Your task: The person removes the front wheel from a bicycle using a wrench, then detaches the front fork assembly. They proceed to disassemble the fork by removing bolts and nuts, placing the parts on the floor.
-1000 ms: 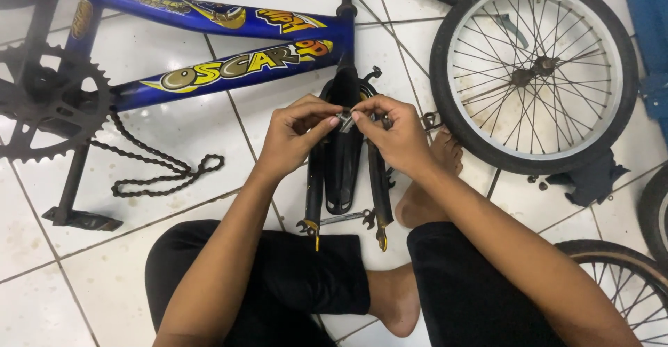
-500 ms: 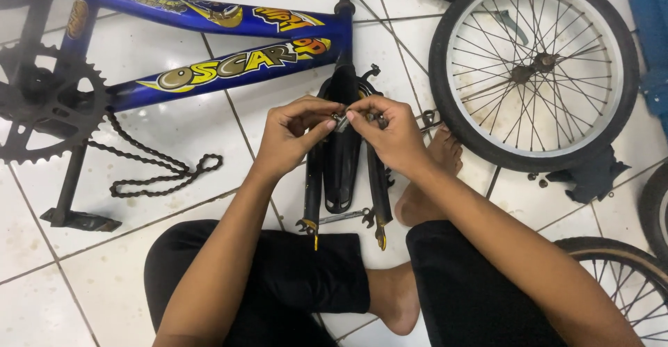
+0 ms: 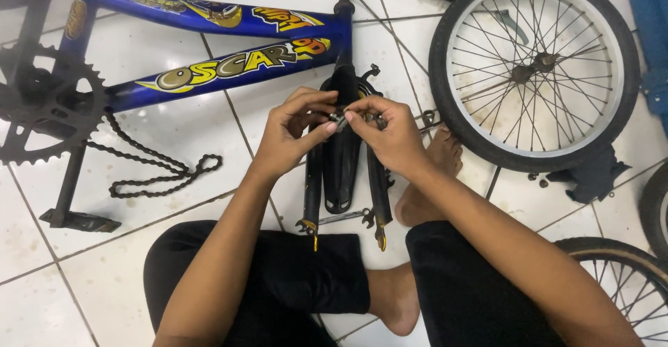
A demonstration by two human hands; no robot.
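The left hand (image 3: pixel 292 132) and the right hand (image 3: pixel 391 132) met above the black metal bicycle fork (image 3: pixel 344 173), which lay on the white tiled floor (image 3: pixel 174 145) between the person's knees. The fingers of both hands pinched a small grey metal part (image 3: pixel 340 119) at the fork's crown. The blue bicycle frame (image 3: pixel 209 48) lay to the left with its loose black chain (image 3: pixel 160 169). A detached spoked wheel (image 3: pixel 532 68) lay to the right.
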